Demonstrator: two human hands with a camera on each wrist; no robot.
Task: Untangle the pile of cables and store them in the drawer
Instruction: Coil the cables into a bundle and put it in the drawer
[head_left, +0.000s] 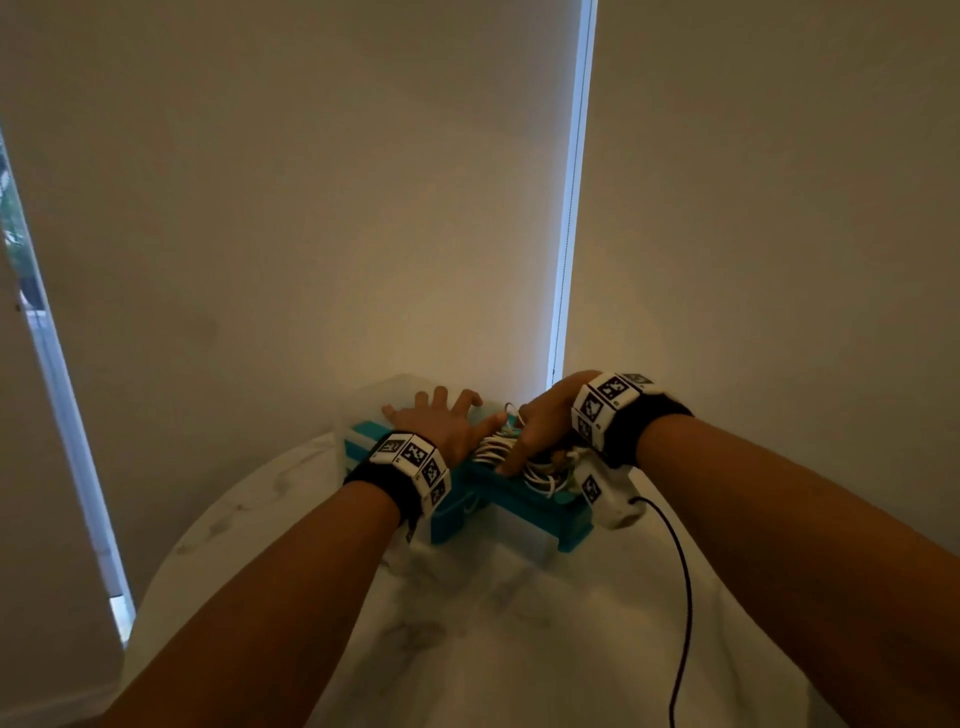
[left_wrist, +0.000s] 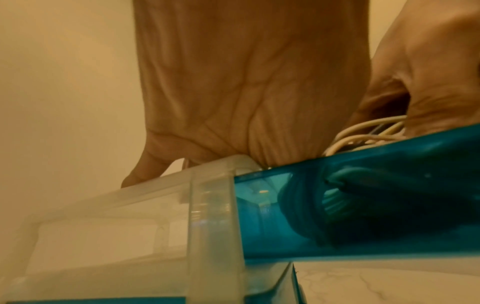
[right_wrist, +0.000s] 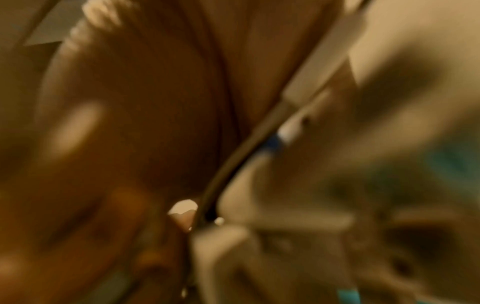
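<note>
Two hands working at the small drawer unit (head_left: 363, 441) on the marble table (head_left: 467, 623). Left hand (head_left: 441, 421) lying flat on the clear top, fingers spread and straight, pinning the unit in place. Right hand (head_left: 540, 426) reaching down into the pulled-out teal drawer (head_left: 524, 512), fingers curling around the bundle of white cables (head_left: 498, 449) and pressing it in. Cables sitting mostly inside the drawer, a few loops poking above the rim; darker coils showing through the teal wall in the left wrist view. Right wrist view too blurred for finger detail. Looking like the storing step, nearly finished. Next, probably: tucking the stray loops below the rim, letting go, then sliding the drawer closed while bracing the unit, minding any strand catching at the edge.
</note>
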